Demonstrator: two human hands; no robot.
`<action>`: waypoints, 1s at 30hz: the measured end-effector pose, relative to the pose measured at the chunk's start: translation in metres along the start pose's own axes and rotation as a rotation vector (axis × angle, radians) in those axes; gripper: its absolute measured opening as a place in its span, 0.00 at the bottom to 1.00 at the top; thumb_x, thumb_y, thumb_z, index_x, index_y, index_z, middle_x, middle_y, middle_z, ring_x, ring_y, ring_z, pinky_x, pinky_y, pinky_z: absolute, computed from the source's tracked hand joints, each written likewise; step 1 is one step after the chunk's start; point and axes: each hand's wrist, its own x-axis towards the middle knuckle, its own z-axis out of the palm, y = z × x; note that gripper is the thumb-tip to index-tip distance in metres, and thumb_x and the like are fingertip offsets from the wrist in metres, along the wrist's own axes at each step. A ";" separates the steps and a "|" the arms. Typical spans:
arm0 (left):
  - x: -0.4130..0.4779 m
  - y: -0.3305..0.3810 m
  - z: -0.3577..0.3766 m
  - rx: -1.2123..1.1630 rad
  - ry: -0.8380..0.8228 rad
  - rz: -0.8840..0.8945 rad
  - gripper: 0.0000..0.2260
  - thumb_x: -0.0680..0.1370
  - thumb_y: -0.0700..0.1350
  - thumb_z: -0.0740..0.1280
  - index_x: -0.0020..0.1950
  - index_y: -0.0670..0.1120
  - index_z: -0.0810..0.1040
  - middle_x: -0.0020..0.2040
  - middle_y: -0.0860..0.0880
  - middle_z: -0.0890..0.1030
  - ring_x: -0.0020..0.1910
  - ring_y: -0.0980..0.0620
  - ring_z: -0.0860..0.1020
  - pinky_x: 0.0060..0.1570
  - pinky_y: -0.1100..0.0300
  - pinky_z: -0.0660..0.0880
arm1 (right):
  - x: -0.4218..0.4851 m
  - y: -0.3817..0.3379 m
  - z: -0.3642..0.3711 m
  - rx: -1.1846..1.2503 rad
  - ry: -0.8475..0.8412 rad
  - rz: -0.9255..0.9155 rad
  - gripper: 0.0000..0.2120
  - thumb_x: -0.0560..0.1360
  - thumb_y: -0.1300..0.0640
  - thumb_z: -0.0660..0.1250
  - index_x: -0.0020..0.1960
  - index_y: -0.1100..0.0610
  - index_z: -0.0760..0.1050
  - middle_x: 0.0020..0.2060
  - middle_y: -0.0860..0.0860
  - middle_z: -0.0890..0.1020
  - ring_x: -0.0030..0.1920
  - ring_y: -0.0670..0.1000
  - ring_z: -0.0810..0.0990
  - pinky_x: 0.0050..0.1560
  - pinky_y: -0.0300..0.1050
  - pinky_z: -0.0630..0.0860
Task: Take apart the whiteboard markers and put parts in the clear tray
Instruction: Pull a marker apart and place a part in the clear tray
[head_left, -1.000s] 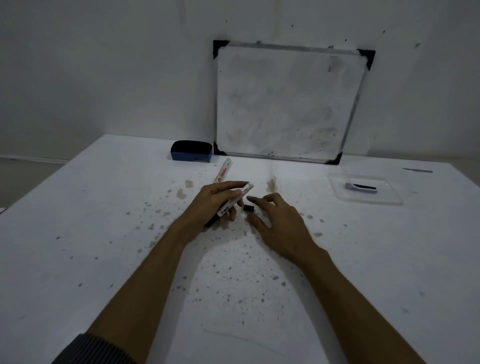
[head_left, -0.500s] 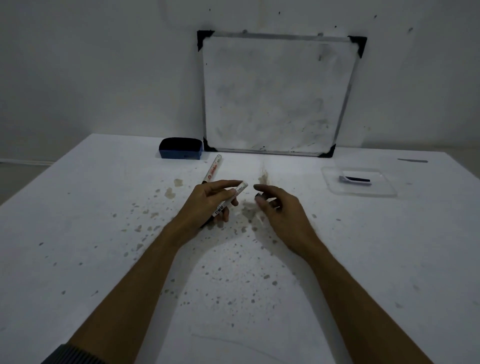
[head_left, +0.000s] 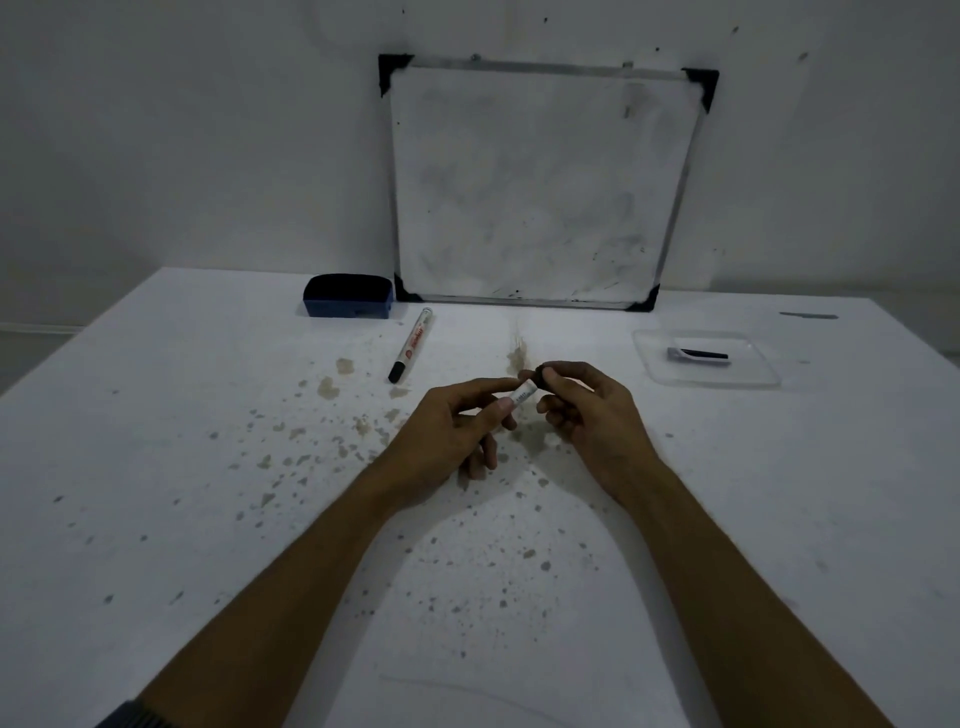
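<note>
My left hand is closed around a white marker barrel, whose end sticks out past the fingertips. Held in the fingertips of my right hand is a small black end piece, right against that end of the barrel. A second whole marker, white with a black cap, lies on the table behind my left hand. The clear tray sits at the right and holds a black and grey marker part.
A whiteboard leans on the wall at the back of the white, stained table. A dark blue eraser sits left of it. A thin dark object lies at the far right.
My right hand picked the black piece up off the table and brought it against the end of the barrel. My left hand kept hold of the barrel.
</note>
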 end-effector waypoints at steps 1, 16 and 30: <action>0.000 -0.001 0.001 0.003 0.008 0.002 0.14 0.83 0.47 0.67 0.68 0.54 0.80 0.48 0.46 0.85 0.32 0.43 0.80 0.30 0.53 0.79 | -0.001 0.000 0.000 -0.005 -0.001 -0.008 0.10 0.79 0.58 0.70 0.58 0.61 0.81 0.52 0.56 0.88 0.42 0.52 0.80 0.49 0.51 0.74; -0.002 -0.002 0.000 0.076 0.077 0.045 0.09 0.85 0.46 0.64 0.58 0.48 0.83 0.38 0.51 0.82 0.26 0.51 0.75 0.24 0.58 0.73 | -0.006 0.003 0.005 -0.283 -0.017 -0.179 0.11 0.79 0.56 0.71 0.60 0.56 0.84 0.47 0.51 0.89 0.46 0.52 0.87 0.45 0.42 0.82; -0.001 0.007 -0.022 0.655 0.168 0.032 0.15 0.81 0.55 0.69 0.63 0.50 0.85 0.51 0.50 0.86 0.40 0.64 0.78 0.41 0.74 0.71 | 0.009 -0.003 0.042 -0.322 0.056 -0.136 0.13 0.77 0.52 0.73 0.61 0.52 0.83 0.48 0.49 0.88 0.39 0.45 0.86 0.41 0.43 0.80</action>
